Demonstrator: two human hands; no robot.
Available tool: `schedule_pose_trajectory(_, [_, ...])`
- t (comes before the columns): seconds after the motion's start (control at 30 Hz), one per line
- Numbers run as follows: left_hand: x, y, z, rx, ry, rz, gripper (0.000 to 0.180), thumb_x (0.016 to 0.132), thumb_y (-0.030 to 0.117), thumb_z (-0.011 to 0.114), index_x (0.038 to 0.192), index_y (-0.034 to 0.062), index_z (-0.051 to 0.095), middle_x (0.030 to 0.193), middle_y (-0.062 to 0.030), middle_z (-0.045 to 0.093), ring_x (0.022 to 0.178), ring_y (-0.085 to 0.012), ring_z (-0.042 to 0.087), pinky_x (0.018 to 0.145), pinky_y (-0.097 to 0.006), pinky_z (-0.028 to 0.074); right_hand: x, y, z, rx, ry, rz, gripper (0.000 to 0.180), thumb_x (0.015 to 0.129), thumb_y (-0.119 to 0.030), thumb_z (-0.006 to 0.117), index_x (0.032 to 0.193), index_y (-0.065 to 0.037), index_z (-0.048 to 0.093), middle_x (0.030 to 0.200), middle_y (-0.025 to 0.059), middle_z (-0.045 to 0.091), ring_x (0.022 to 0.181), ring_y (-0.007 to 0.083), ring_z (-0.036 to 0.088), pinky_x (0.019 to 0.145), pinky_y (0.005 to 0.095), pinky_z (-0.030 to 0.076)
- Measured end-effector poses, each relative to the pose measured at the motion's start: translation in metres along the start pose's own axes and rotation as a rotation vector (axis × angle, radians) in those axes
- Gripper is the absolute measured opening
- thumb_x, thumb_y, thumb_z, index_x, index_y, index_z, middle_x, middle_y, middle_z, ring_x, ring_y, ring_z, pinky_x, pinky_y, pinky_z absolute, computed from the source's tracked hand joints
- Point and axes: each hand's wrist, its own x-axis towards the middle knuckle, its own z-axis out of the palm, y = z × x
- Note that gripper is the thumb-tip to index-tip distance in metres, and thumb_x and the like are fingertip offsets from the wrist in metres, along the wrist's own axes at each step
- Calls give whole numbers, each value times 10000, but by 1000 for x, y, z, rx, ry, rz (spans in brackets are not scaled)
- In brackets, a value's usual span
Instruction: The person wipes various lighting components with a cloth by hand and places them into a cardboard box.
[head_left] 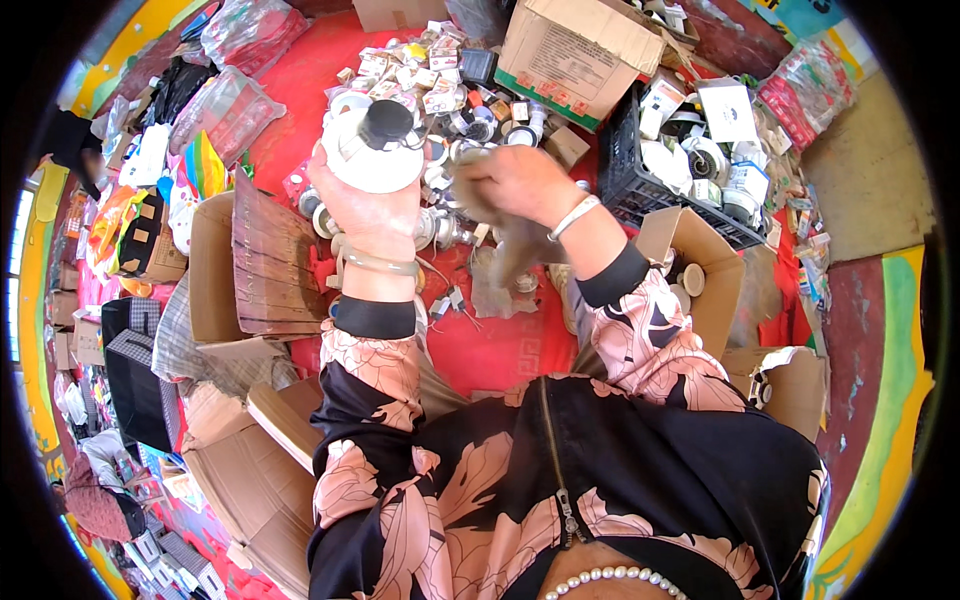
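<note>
Just behind my hands, a heap of small round white fittings [450,100] covers the red mat [490,340]; right of the heap stands a black crate [625,180] of more. My left hand [365,195] is clamped around a white round fitting with a black knob [375,140], raised before the heap. My right hand [515,180] grips a brownish cloth [505,240] beside it. Judging by the heap, most pieces remain unhandled.
</note>
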Motion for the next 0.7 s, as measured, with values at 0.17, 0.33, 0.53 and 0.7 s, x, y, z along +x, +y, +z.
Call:
schedule_pose_trajectory(0.17, [-1,8,-2,-50,22,-76,501,827,490,358,1131,130,526,1201,-82,523,1157,-332,439,863,-604,365,-12,0,-24,12,467,126,201,782,-158,537,921,-71,654,786,141,628,750,313,616,679,381,492])
schedule_pose_trajectory(0.33, [7,-14,-8,21,50,-18,515,854,500,341,1093,93,548,1097,-99,578,1040,-283,529,884,-449,411,-9,-55,-22,299,822,-301,263,738,-37,600,1001,-40,605,865,143,587,797,304,584,678,355,486])
schedule_pose_trajectory(0.53, [-17,-30,10,58,72,-56,435,887,459,387,1037,80,540,984,-46,584,928,-197,550,832,-321,431,11,-57,21,79,799,-434,272,678,-5,626,947,-47,635,903,117,586,814,300,577,700,347,488])
schedule_pose_trajectory(0.7, [0,-10,5,184,84,154,550,892,502,306,1121,59,538,1092,-91,588,1017,-258,546,904,-380,409,1,-50,20,31,577,-479,234,693,-22,610,924,-47,641,898,108,591,805,288,582,683,336,492])
